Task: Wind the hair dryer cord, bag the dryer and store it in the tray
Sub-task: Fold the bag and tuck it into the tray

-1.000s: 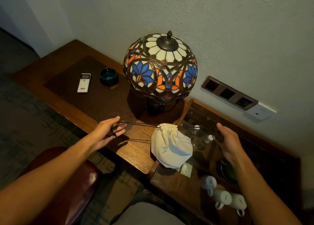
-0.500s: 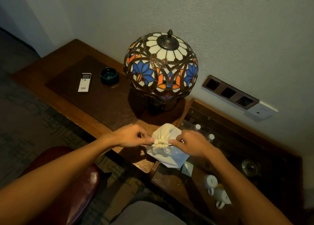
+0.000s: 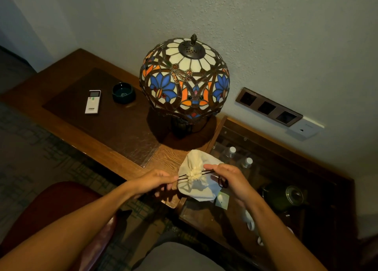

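Observation:
A cream cloth drawstring bag (image 3: 197,186) lies at the desk's right end, its neck gathered tight toward me. The hair dryer is hidden inside it. A dark drawstring (image 3: 184,176) runs out of both sides of the neck. My left hand (image 3: 152,181) pinches the string on the left of the neck. My right hand (image 3: 226,179) pinches it on the right, with a loop of string hanging under its fingers. The wooden tray (image 3: 223,131) with a glass top starts just right of the bag.
A stained-glass lamp (image 3: 185,80) stands right behind the bag. A white remote (image 3: 92,101) and a dark ashtray (image 3: 123,92) lie on the desk mat at left. Under the glass are water bottles (image 3: 246,163), a kettle (image 3: 286,196) and white cups. A red chair (image 3: 49,209) sits lower left.
A second ago my hands were spread wide, stretching the drawstring. They have come in close to the bag's neck, and the bag now lies tipped with its neck toward me.

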